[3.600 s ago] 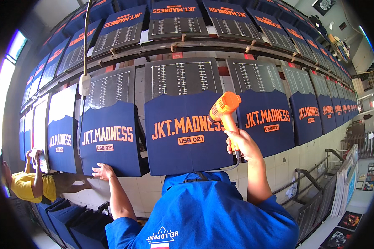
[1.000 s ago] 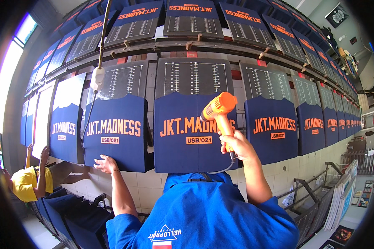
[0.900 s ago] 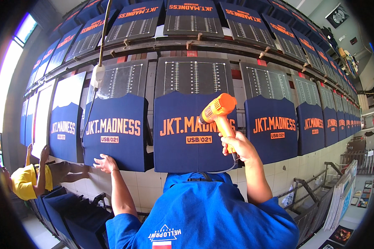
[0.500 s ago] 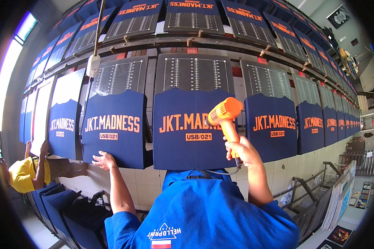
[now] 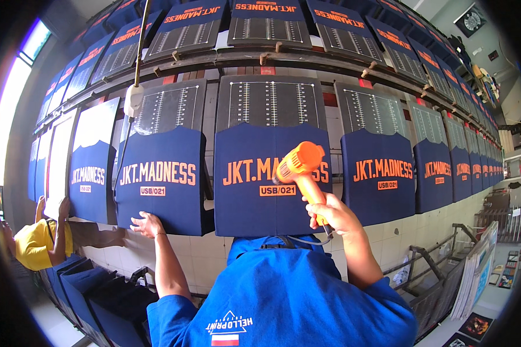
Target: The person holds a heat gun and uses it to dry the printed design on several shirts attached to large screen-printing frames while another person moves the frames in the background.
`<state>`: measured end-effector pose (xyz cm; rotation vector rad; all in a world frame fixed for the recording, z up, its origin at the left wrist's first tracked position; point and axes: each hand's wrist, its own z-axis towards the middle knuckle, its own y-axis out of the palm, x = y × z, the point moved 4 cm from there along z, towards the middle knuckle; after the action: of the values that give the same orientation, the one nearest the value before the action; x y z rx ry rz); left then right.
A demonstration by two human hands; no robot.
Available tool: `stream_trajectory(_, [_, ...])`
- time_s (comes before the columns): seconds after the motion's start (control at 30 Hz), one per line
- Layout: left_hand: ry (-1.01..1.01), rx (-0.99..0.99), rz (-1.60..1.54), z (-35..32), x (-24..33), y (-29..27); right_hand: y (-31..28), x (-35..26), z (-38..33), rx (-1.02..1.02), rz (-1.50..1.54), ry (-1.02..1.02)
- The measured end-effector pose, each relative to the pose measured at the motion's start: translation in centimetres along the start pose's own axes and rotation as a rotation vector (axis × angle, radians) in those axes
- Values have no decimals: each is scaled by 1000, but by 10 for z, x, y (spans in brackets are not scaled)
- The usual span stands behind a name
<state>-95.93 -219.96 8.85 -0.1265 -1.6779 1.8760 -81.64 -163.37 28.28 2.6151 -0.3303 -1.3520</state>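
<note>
An orange heat gun (image 5: 304, 168) is in my right hand (image 5: 334, 214), its handle gripped by the fingers. The dark nozzle points left and down, over the orange lettering of the navy shirt (image 5: 246, 211) stretched on the board in front of me. Part of that lettering is hidden behind the gun. My left hand (image 5: 149, 224) lies with fingers apart at the lower edge of the neighbouring navy shirt (image 5: 171, 208). A cable (image 5: 307, 240) hangs from the gun's handle and runs left across my waist.
Dark printing boards (image 5: 228, 107) with white ruler marks stand in long rows, each dressed in a similar navy shirt. A white socket block (image 5: 134, 99) hangs on a cord. At the left, a person in yellow (image 5: 36, 246) touches another board. Dark fabric (image 5: 101, 295) hangs behind, lower left.
The heat gun has swung left and a little down across the print, its nozzle tilting lower. My left hand stays almost where it was.
</note>
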Motion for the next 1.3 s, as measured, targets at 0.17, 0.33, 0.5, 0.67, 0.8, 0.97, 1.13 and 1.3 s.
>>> stream_trajectory(0.17, [-34,-55,-32,-10,15,-9,3,0,7,56,-2,-34])
stream_trajectory(0.33, [-2,4,-30,-3,4,-2,6,0,11,-51,-33,23])
stream_trajectory(0.5, [-8,-67,-39,-9,10,-3,0,-5,28,44,-19,-69])
stream_trajectory(0.67, [34,-30,-52,-2,0,0,5,-11,33,-15,15,-53])
stream_trajectory(0.8, [59,-58,-61,-4,4,0,8,-20,45,70,-24,-78])
stream_trajectory(0.97, [80,-41,-71,-2,-1,-5,26,-19,50,32,11,-50])
stream_trajectory(1.13, [91,-110,-150,-4,8,-7,31,-12,61,120,-19,-84])
stream_trajectory(1.3, [213,-46,-228,30,-16,4,40,-10,34,21,-34,-5])
